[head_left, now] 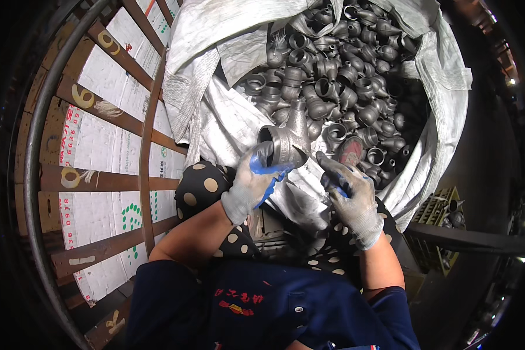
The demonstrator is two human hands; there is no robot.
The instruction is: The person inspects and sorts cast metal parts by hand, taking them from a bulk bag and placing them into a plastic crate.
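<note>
My left hand (248, 181), in a white glove with blue coating, grips a grey metal pipe fitting (297, 125) by its wide threaded mouth. The fitting's narrow branch points up, away from me. Just to the right, my right hand (353, 195), gloved alike, has its fingers curled round a thin dark tool (310, 156). The tool's tip is at the fitting's right side; whether it touches, I cannot tell. Most of the tool is hidden in the glove, and its kind does not show. Beyond both hands lies a heap of similar fittings (326, 90).
A large white woven sack (443, 99) surrounds the heap, its folded edge near my knees. A red shoe-like thing (351, 151) shows among the fittings. On the left stands a rusty metal rack (146, 157) with white cartons (102, 227) behind. A yellow-green crate (434, 216) is at right.
</note>
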